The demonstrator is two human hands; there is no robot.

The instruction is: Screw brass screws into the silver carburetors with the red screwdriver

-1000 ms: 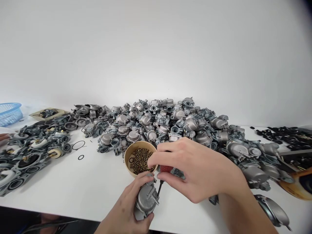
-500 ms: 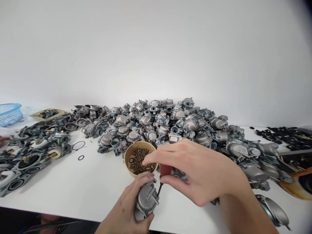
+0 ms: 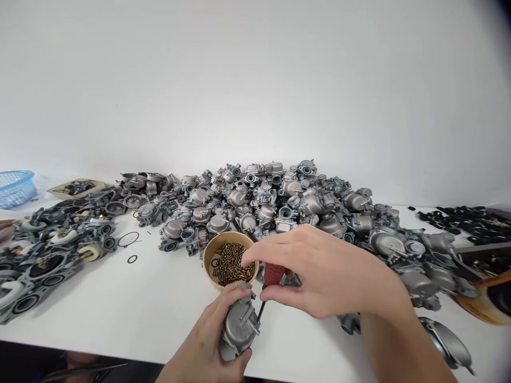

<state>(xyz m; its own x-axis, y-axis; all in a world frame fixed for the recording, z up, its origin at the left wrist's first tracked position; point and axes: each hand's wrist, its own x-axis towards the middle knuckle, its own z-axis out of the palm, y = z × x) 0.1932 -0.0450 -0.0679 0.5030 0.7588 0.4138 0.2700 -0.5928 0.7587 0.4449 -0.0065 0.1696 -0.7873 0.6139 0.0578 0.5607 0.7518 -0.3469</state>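
My left hand (image 3: 207, 338) is wrapped round a grey metal carburetor (image 3: 240, 325) near the front edge of the table, its round cover facing up. In my right hand (image 3: 319, 271) is a screwdriver with a red handle (image 3: 273, 274), tilted slightly. Its dark shaft runs down to the right side of the carburetor, where the tip is hard to make out. Just behind the carburetor stands a round tan bowl (image 3: 208, 266) holding many small brass-coloured screws (image 3: 231, 260).
A large heap of carburetors (image 3: 265, 197) spans the back. Open carburetor bodies (image 3: 48, 266) lie left, beside black rings (image 3: 132, 259). A blue basket (image 3: 16, 189) is far left, black parts (image 3: 471, 223) far right. At the left edge, part of another person's hand (image 3: 6, 229) shows.
My right hand has shifted slightly up with its fingers turned on the red handle. My left hand and the carburetor have stayed in place.
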